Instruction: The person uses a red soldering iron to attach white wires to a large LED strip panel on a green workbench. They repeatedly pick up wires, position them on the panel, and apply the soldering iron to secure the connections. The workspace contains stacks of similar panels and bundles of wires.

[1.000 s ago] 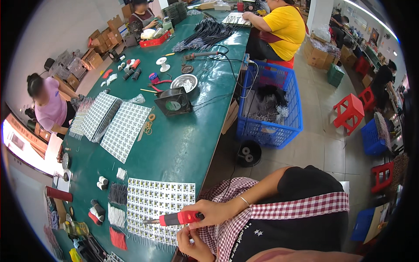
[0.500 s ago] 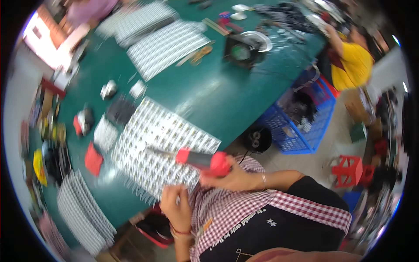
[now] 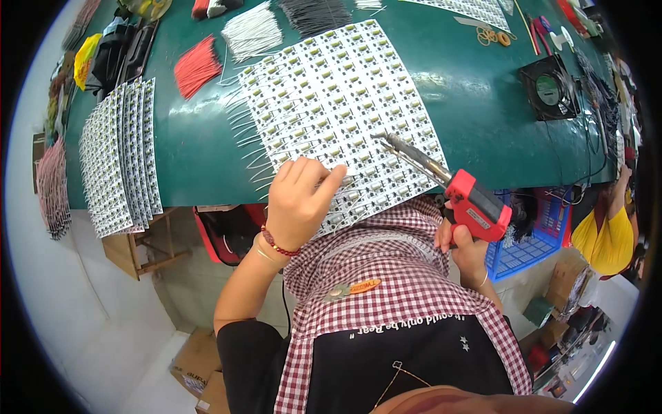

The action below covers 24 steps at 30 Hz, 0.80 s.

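Note:
A large white panel of small circuit boards (image 3: 345,103) lies on the green table, with thin wires sticking out along its left edge. My right hand (image 3: 469,259) grips a red and black soldering gun (image 3: 479,207) at the panel's right side. Its metal tip points up and left above the boards; whether it touches them I cannot tell. Over the panel's near left part is my left hand (image 3: 300,200), fingers curled and thumb close to the forefinger. What it pinches, if anything, is hidden.
Bundles of red wires (image 3: 198,67), white wires (image 3: 252,32) and black wires (image 3: 314,15) lie beyond the panel. Stacked board panels (image 3: 117,159) overhang the table's left front edge. A black fan (image 3: 552,86) stands right; a blue basket (image 3: 527,255) sits below.
The view has turned and sharpened. My left hand has come from the panel's near edge onto the boards. The soldering gun has swung from pointing left to pointing up and left.

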Motion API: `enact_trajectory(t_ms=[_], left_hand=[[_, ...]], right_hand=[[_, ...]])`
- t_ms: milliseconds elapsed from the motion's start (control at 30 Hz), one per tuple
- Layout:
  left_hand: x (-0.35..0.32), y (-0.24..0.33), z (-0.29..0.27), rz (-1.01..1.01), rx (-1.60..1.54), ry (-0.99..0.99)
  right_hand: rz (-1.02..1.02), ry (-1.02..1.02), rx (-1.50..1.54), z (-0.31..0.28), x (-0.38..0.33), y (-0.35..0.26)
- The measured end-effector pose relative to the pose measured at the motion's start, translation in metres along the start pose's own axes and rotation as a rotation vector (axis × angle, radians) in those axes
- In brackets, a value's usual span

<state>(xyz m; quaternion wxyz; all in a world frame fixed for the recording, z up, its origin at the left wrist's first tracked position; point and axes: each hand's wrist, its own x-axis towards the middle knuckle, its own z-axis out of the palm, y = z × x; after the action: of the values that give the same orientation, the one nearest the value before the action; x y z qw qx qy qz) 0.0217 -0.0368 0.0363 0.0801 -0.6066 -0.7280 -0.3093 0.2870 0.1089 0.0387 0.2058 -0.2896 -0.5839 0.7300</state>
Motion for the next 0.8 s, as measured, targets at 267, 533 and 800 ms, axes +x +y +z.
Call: enact_trajectory(t_ms=[267, 533, 800], left_hand=[[0.002, 0.006, 0.001, 0.041, -0.016, -0.090], [-0.002, 0.007, 0.006, -0.005, -0.040, -0.086], [0.002, 0.008, 0.007, -0.013, -0.052, -0.097]], right_hand=[[0.091, -0.079, -0.062, -0.003, -0.025, 0.013], [0.060, -0.142, -0.412, -0.021, -0.033, 0.033], [0.098, -0.167, -0.522, -0.033, -0.040, 0.041]])
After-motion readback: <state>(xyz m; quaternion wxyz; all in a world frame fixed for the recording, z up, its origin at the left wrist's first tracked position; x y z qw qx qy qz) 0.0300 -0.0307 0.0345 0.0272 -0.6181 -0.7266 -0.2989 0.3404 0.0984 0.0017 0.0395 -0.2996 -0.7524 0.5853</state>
